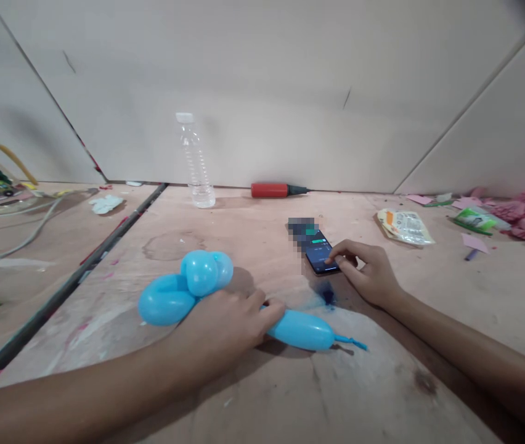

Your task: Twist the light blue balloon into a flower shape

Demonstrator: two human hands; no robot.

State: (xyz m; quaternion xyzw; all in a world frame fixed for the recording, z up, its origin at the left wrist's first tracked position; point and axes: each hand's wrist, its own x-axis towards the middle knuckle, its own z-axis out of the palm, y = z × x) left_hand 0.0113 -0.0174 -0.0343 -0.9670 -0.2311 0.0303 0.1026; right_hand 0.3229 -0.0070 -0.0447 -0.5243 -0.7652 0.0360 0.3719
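A blue twisting balloon (202,274) lies on plywood boards (281,394) before me, looped and bubbled at one end, with a thin limp tail at the other. It should be very light, springy and easily burst, best held gently around its straight section. My left hand (230,320) is curled over that section; my right hand (368,271), loosely open and gripping nothing, has fingertips at a smartphone (320,254) screen. Beyond lies a red hand pump (269,190).

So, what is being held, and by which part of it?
The fingers of the left hand hold the blue balloon by the long section before its tail.
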